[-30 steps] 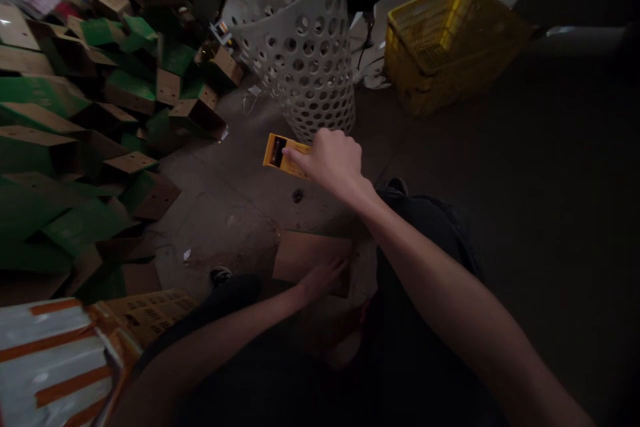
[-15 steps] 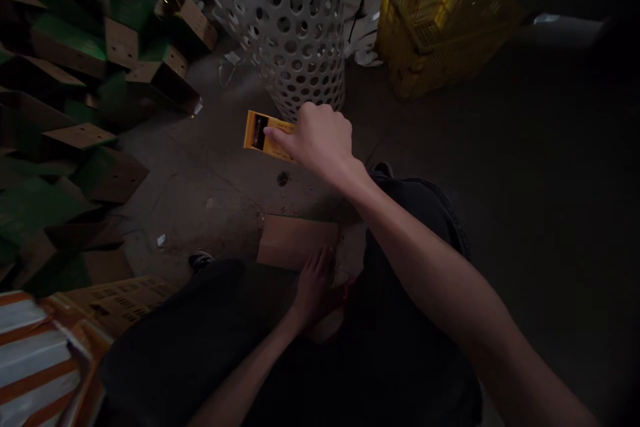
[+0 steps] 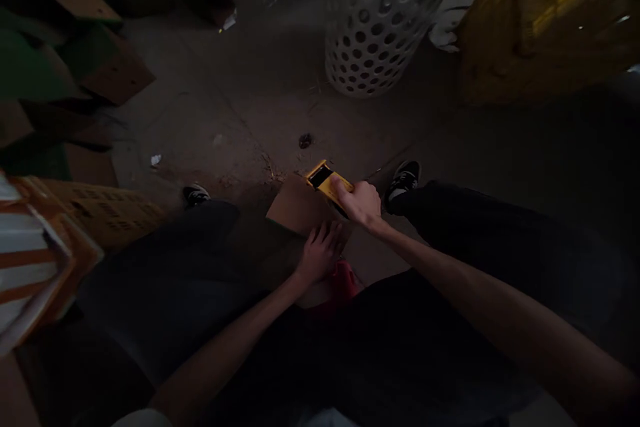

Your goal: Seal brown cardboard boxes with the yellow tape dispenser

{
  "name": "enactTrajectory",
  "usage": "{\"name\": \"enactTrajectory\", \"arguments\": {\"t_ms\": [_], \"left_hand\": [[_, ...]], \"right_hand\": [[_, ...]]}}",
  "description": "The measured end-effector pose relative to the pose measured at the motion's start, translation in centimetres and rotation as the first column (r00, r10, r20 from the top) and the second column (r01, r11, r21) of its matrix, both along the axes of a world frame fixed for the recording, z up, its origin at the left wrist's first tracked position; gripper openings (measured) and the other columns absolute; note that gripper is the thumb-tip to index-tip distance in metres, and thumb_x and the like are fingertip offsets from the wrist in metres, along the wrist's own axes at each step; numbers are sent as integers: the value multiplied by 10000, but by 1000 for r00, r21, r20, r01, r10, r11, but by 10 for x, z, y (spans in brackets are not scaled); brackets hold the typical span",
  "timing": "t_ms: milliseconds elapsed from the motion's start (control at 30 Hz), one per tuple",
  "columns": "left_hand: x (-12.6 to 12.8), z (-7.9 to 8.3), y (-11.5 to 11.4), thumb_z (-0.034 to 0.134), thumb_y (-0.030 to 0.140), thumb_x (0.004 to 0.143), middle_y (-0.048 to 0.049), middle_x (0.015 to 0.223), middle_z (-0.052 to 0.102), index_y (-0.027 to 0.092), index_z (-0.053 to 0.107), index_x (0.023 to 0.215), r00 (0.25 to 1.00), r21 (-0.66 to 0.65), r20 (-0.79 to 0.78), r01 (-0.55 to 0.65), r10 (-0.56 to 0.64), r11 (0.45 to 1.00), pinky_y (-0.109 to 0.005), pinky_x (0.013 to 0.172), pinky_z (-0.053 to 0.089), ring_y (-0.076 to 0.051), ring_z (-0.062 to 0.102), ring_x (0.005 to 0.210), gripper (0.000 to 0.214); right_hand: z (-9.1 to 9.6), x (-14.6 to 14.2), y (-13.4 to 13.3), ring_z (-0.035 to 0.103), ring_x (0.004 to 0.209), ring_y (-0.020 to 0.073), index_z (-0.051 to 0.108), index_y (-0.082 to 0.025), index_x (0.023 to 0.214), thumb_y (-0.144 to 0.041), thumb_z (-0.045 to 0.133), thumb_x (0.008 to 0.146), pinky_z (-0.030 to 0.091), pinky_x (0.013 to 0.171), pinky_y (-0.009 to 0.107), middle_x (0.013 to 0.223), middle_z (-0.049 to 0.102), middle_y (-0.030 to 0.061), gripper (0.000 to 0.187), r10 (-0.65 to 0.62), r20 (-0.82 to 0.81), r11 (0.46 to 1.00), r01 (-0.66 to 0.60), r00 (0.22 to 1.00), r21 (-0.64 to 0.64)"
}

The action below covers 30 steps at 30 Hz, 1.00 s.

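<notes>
My right hand [image 3: 361, 203] is closed round a small yellow box [image 3: 326, 180] with a dark window, held low between my knees. Just below it my left hand [image 3: 319, 255] rests with fingers spread on a brown cardboard piece [image 3: 296, 208] lying on the floor between my feet. Something red [image 3: 344, 281] shows under my left wrist; what it is I cannot make out. My dark trouser legs frame both hands.
A white perforated basket [image 3: 380, 33] stands on the concrete floor ahead. A yellow plastic crate [image 3: 540, 33] sits at the upper right. Green and brown cartons [image 3: 65, 47] are piled at the left. An orange and white striped box [image 3: 30, 260] is at the left edge.
My right hand has brought the yellow box down from near the white basket to just above the cardboard piece. The view has tilted downward. My left hand stays on the cardboard.
</notes>
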State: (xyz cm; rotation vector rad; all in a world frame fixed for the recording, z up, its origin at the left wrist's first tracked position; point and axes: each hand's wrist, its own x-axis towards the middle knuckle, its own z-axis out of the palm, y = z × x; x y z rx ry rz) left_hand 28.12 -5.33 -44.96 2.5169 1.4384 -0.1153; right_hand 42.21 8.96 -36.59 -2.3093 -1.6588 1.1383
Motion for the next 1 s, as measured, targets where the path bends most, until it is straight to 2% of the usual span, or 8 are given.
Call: {"name": "enactTrajectory", "arguments": {"t_ms": [100, 200, 300, 433, 600, 733, 900, 1000], "left_hand": [[-1, -2, 0, 388, 304, 1022, -125, 1643, 422, 194, 496, 1528, 1000, -7, 9, -8, 8, 1000, -492, 1130, 431, -340, 406, 1494, 529], [-5, -4, -1, 366, 291, 1026, -146, 1647, 408, 150, 506, 1516, 1000, -12, 27, -13, 13, 1000, -493, 1147, 412, -338, 386, 1505, 528], [-10, -4, 1, 416, 275, 1004, -133, 1635, 431, 150, 538, 1492, 998, -45, 62, -13, 16, 999, -497, 1169, 393, -338, 374, 1511, 518], [-16, 0, 6, 438, 262, 989, -89, 1633, 445, 179, 577, 1464, 992, -75, 97, -70, 77, 995, -492, 1190, 382, -331, 366, 1516, 501], [-28, 10, 15, 326, 274, 1026, -57, 1644, 431, 237, 442, 1568, 976, -73, 90, -190, 196, 979, -548, 1119, 424, -335, 385, 1490, 555], [-37, 11, 18, 320, 303, 1028, -33, 1654, 415, 298, 395, 1592, 968, -57, 73, -236, 239, 970, -585, 1104, 415, -355, 409, 1460, 569], [-47, 8, 22, 314, 317, 1030, -3, 1670, 384, 328, 407, 1584, 956, -29, 66, -284, 285, 958, -609, 1148, 367, -366, 407, 1460, 562], [-58, 11, 31, 292, 315, 1034, -2, 1657, 409, 314, 453, 1561, 929, -11, 64, -363, 363, 932, -607, 1176, 330, -358, 401, 1468, 551]], "right_hand": [[-25, 2, -11, 702, 826, 291, 799, -83, 927, -820, 329, 923, 436, 649, 312, 911, 750, 246, 874, -75, 18, 997, 75, 997, 31], [-33, 1, -16, 694, 804, 278, 796, -76, 937, -824, 294, 936, 404, 643, 303, 895, 750, 242, 900, -54, 30, 993, 51, 998, 103], [-32, -2, -19, 700, 812, 284, 796, -88, 933, -800, 288, 957, 377, 640, 302, 876, 752, 236, 876, 28, 90, 988, -41, 996, 152], [-30, -6, -22, 696, 783, 279, 797, -116, 904, -750, 307, 981, 337, 627, 311, 864, 758, 220, 806, 101, 165, 975, -130, 981, 179], [-30, -4, -23, 683, 750, 263, 793, -122, 883, -711, 276, 1007, 294, 602, 322, 852, 755, 207, 794, 96, 167, 976, -126, 981, 177], [-30, -4, -23, 680, 743, 262, 793, -128, 876, -693, 293, 1013, 272, 596, 328, 842, 752, 200, 766, 88, 170, 977, -119, 982, 178], [-29, -5, -22, 683, 777, 275, 794, -124, 882, -695, 302, 1015, 279, 609, 326, 855, 749, 214, 766, 90, 186, 979, -121, 978, 162], [-29, -5, -24, 674, 766, 262, 791, -121, 890, -689, 292, 1023, 284, 611, 316, 855, 746, 214, 768, 96, 196, 978, -130, 976, 166]]}}
